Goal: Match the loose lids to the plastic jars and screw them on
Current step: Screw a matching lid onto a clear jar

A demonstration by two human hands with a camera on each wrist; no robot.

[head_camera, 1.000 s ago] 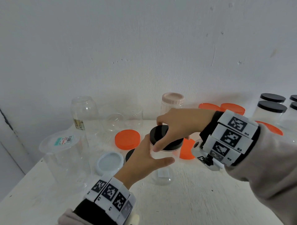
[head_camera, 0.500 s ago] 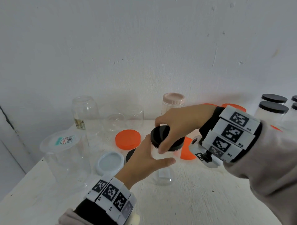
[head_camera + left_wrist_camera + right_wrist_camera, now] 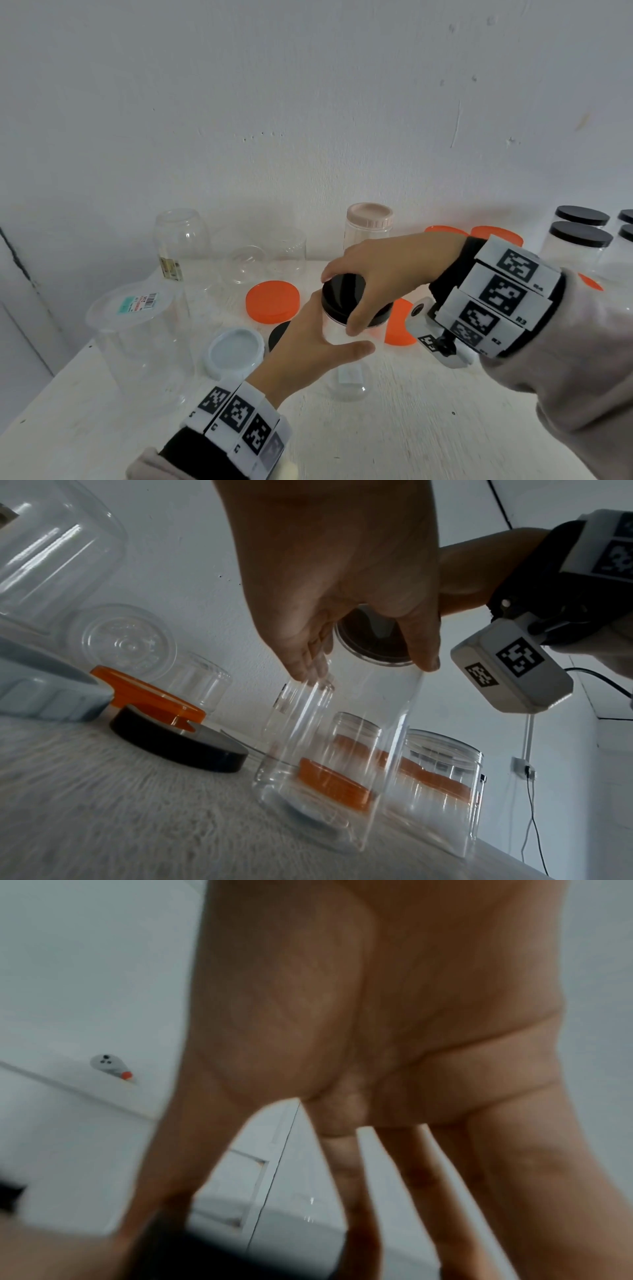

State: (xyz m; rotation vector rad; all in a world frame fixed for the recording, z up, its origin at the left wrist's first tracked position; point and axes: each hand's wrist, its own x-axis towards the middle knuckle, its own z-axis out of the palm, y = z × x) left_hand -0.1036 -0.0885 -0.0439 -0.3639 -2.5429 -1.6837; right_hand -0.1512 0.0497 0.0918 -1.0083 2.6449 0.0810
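Observation:
A tall clear plastic jar (image 3: 346, 377) stands upright on the white table (image 3: 428, 428) at the centre. My left hand (image 3: 318, 346) grips its upper wall, thumb in front. On the jar's mouth sits a black lid (image 3: 342, 294), and my right hand (image 3: 370, 291) grips this lid from above with thumb and fingers curled round the rim. The left wrist view shows the jar (image 3: 329, 764) from below, with the black lid (image 3: 369, 642) at its top under my right hand (image 3: 342, 574). The right wrist view is blurred; my spread fingers (image 3: 359, 1191) reach down to a dark lid edge (image 3: 188, 1253).
Loose on the table: an orange lid (image 3: 272, 301), a pale blue lid (image 3: 234, 353), another black lid (image 3: 279, 334) and an orange lid (image 3: 399, 323) behind the jar. Open clear jars (image 3: 140, 342) stand left and back. A pink-lidded jar (image 3: 368, 222) and black-lidded jars (image 3: 579, 243) stand behind.
My right hand has turned on the black lid: the wrist has swung toward the left and the thumb has moved round the rim's front. The left hand and the jar stay put.

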